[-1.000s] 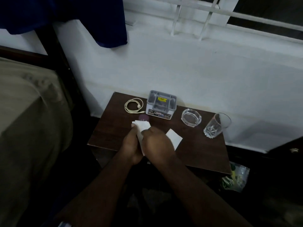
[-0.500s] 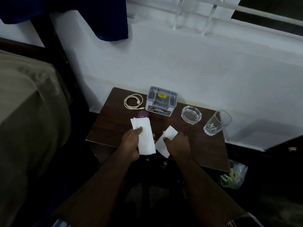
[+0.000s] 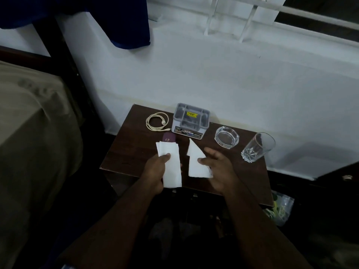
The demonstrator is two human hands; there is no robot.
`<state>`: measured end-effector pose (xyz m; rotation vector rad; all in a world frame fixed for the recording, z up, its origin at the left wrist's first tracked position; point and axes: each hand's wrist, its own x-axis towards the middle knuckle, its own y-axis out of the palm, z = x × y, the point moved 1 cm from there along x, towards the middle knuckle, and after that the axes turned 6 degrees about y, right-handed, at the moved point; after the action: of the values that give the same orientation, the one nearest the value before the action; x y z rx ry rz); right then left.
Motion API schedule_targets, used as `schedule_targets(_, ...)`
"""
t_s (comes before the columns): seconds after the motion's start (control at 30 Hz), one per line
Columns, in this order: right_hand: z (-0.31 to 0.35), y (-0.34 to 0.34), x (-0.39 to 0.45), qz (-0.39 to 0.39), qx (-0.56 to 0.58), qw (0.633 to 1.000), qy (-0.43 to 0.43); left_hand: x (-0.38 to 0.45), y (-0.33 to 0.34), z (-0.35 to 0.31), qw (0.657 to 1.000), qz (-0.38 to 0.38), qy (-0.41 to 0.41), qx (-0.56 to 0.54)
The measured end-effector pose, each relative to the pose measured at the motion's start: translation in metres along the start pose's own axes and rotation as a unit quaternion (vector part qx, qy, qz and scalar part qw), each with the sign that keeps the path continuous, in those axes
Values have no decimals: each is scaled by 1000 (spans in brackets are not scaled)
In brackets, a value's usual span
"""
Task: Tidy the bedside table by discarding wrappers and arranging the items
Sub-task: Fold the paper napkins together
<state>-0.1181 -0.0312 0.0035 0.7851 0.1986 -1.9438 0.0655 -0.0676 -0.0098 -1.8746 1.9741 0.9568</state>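
Note:
My left hand (image 3: 157, 169) grips a stack of white folded tissues (image 3: 171, 167) above the front of the dark wooden bedside table (image 3: 128, 152). My right hand (image 3: 217, 167) pinches a second white tissue (image 3: 196, 162) lifted off the table, one corner pointing up. Behind the stack lies a small maroon item (image 3: 169, 137), partly covered. At the back stand a grey organiser box (image 3: 191, 121) and a coiled white cable (image 3: 156, 121). A glass ashtray (image 3: 226, 136) and a drinking glass (image 3: 257, 147) stand at the right.
A bed with an olive cover (image 3: 33, 133) fills the left. A white wall and window ledge (image 3: 213, 65) run behind the table. A clear bag of rubbish (image 3: 279, 208) lies on the floor at the table's right front corner.
My hands have separated: the left keeps the tissue stack, the right has picked the other tissue up off the table. The view has shifted slightly downwards.

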Motion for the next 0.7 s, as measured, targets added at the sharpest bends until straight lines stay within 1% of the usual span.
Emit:
schedule_targets(0.03,3,4,-8,44,17,999,-5,-2,2,0,1000,3,3,4)
schedule_targets(0.07,5,8,-13,69,12,997,-19,-5,4,0,1000,9,7,3)
schedule_targets(0.1,5,12,-18,76,-20,996,-43,-8,6,0,1000,20,10,-1)
schedule_targets(0.13,4,15,-20,65,-84,992,-74,-11,8,1,999,30,13,-7)
schedule_targets(0.2,2,21,-23,28,-237,961,-140,-14,10,2,999,41,16,-17)
schedule_targets(0.27,0,26,-25,20,-314,936,-157,-16,9,2,999,41,25,-14)
schedule_targets(0.3,0,29,-27,16,-331,932,-144,-16,9,2,998,49,33,-9)
schedule_targets(0.43,-3,35,-29,-3,-353,930,-100,-18,8,2,996,81,42,13)
schedule_targets(0.57,-2,36,-25,-42,-348,931,-103,-21,8,1,994,108,32,-5)
schedule_targets(0.7,4,35,-25,-81,-324,937,-104,-20,7,-1,995,101,20,1)
